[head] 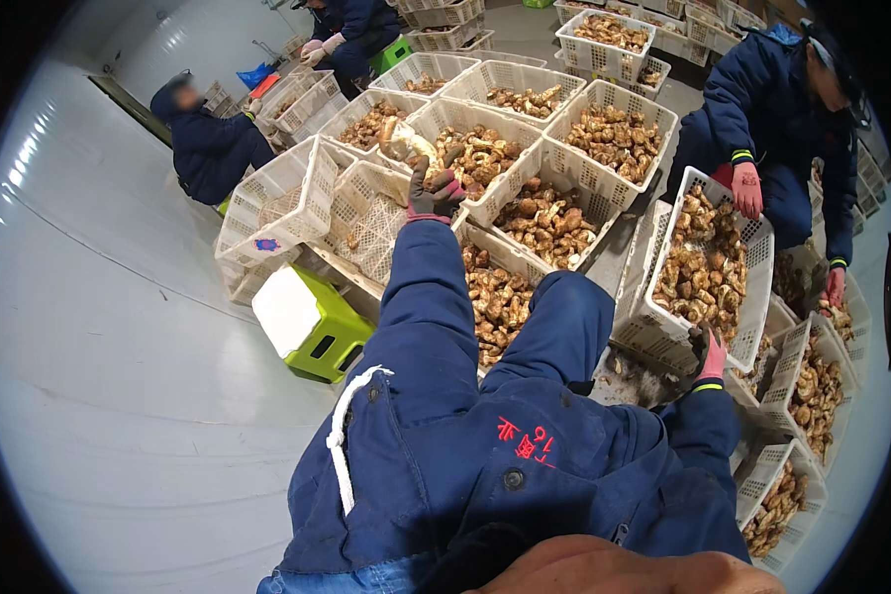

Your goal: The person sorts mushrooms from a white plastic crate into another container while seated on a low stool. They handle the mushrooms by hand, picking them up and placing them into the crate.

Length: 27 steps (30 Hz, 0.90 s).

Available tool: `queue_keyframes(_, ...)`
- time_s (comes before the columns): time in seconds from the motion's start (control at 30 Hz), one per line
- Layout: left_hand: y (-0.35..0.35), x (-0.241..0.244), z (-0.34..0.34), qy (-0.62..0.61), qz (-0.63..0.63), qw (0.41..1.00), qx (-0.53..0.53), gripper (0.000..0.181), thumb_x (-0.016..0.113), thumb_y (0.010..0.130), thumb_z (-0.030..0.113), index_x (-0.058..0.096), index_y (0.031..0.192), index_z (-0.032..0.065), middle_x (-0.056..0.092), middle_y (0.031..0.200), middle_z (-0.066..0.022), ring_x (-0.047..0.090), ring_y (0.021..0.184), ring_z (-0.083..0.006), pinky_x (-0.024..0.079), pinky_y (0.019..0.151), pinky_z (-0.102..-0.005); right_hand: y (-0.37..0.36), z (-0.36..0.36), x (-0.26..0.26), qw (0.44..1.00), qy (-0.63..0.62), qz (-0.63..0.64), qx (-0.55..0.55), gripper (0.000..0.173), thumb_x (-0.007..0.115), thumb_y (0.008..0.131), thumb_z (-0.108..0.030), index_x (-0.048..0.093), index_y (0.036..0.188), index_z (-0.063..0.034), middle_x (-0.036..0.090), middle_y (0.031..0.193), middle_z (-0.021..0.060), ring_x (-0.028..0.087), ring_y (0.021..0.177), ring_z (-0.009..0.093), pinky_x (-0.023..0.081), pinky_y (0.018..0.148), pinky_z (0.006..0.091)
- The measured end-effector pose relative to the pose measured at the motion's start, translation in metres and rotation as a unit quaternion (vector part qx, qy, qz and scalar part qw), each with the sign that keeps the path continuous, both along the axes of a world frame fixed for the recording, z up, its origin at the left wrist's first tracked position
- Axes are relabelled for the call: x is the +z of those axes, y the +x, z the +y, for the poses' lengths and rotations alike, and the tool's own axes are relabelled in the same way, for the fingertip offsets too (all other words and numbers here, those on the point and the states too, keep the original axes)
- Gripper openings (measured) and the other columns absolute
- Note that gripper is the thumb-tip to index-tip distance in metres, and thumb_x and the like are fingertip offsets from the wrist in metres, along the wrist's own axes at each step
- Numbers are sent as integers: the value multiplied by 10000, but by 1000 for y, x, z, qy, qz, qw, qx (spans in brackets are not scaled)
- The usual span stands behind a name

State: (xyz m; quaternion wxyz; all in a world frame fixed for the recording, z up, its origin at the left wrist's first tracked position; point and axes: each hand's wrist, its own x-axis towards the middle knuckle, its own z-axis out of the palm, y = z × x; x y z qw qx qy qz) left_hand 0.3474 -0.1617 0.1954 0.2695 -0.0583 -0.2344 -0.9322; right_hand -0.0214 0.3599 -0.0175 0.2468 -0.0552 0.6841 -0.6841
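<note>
My left hand (433, 194), in a pink and dark grey work glove, holds a large pale-stemmed mushroom (410, 144) with a brown cap over the plastic crates. Below it stands a white perforated crate (496, 111) with brown mushrooms (482, 157) in it. To the right, my right hand (708, 350), gloved alike, grips the near rim of a tilted white crate (759, 260) full of mushrooms (702, 275). Another mushroom-filled crate (516, 256) stands between my knees.
A co-worker (779, 126) in pink gloves sits at the right; two more people (215, 141) (353, 33) sit farther back. A green and white step stool (319, 327) stands at left beside a nearly bare crate (364, 215). More mushroom crates (820, 401) are at lower right.
</note>
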Motion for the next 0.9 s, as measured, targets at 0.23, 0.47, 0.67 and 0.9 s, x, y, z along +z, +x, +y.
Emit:
queue_keyframes(0.23,-24,11,10,-50,-130,990,3,606,559,909,403,445,1336,-11,429,627,46,354,495,-87,312,535,-273,7,-2,-13,999,11,6,29,309,580,907,-301,651,1027,-26,688,826,83,620,656,135,452,570,239)
queue_keyframes(0.47,-114,8,83,-244,-277,923,-112,400,521,937,294,531,1239,32,563,727,-57,489,574,-99,364,459,-219,40,-20,44,977,65,203,24,387,596,893,-286,623,1153,-1,662,1055,95,604,951,174,450,848,285)
queue_keyframes(0.67,-233,6,245,-415,-333,799,-280,351,667,852,274,556,1107,59,599,696,-27,542,494,-93,388,435,-211,26,-51,108,965,-250,22,81,406,578,928,-156,497,1298,-10,586,1210,78,569,1071,138,462,907,254)
queue_keyframes(0.9,-298,-54,324,-400,-354,796,-285,508,721,826,225,487,1226,15,646,785,-63,628,640,-131,496,561,-246,-4,-38,104,951,-289,82,66,338,573,896,-77,546,1222,7,580,1241,99,553,1120,168,453,950,292)
